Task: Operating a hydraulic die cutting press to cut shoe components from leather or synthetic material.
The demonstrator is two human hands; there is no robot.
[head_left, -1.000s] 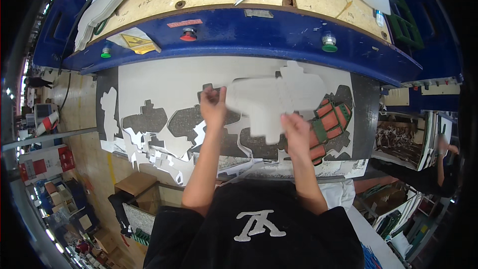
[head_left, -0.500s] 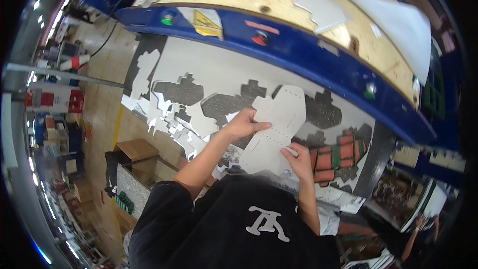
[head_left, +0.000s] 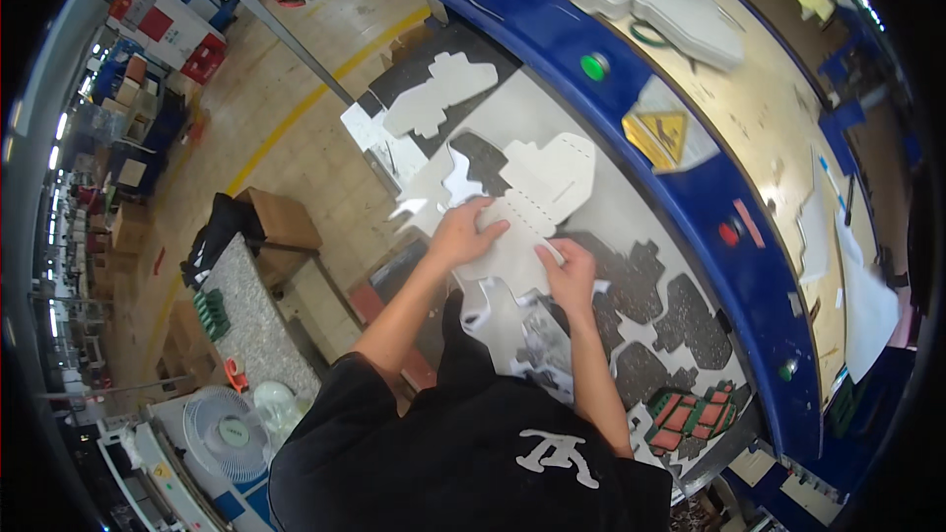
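A pale grey die-cut cardboard piece (head_left: 542, 182) with dotted perforation lines is held between my two hands over the work surface. My left hand (head_left: 471, 234) grips its left edge, thumb on top and fingers underneath. My right hand (head_left: 570, 274) pinches its near right edge. Below lies a grey sheet (head_left: 631, 182) with several cut-out openings, where a dark speckled surface shows. At the far left end, similar cut pieces (head_left: 445, 94) lie on a dark area. A red and green cutting die (head_left: 693, 416) rests at the right end of the sheet.
A blue machine beam (head_left: 680, 207) with a green button (head_left: 594, 66) and a red button (head_left: 730, 231) borders the far side. Torn white scraps (head_left: 512, 330) lie near my body. To the left stand a cardboard box (head_left: 281, 219), a speckled grey board (head_left: 258, 320) and a fan (head_left: 225, 433).
My view has swung left, bringing the fan into sight. Both hands still hold the cardboard piece, which has shifted toward the left end of the sheet, nearer the cut pieces.
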